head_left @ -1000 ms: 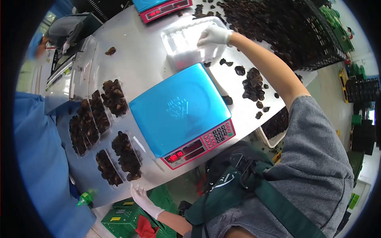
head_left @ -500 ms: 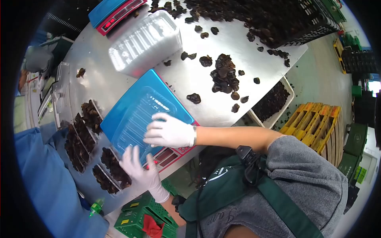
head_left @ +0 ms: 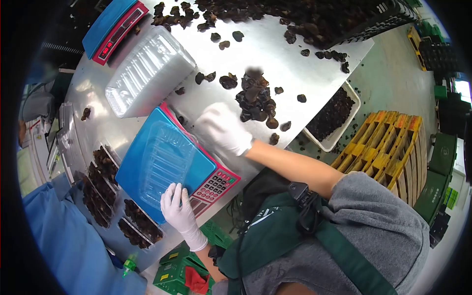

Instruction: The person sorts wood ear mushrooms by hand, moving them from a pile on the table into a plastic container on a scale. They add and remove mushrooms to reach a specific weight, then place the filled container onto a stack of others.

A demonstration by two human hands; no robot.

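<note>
Head view, noted from my remote post. A clear, shallow tray (head_left: 167,160) lies on the blue pan (head_left: 132,164) of the near scale (head_left: 215,186), tilted across it on the slant. I see nothing in it.

Left hand (head_left: 181,212), white-gloved: at the tray's near right end, fingers straight and slightly spread, grip wide. Fingertips overlap the tray's edge in my view; actual contact I cannot confirm.

Right hand (head_left: 223,129), also gloved: over the metal table (head_left: 290,61), between the near scale and a small pile of dark, curled pieces (head_left: 254,101). Motion blur covers the fingers; I cannot tell whether the grip is wide or narrow, or holds anything.

Far left of the near scale, a stack of clear trays (head_left: 150,71); beyond it, a second scale (head_left: 116,34) with lit red digits. Large dark heap (head_left: 300,14) at the far side, beside a black crate (head_left: 378,23). Left side: filled trays (head_left: 101,189) in a cluster, with a person in blue (head_left: 66,236) alongside. Right, below the table edge: a white bin (head_left: 357,103) of dark pieces, and yellow pallets (head_left: 386,147) near it. Green crates (head_left: 172,275) sit low at the near side.
</note>
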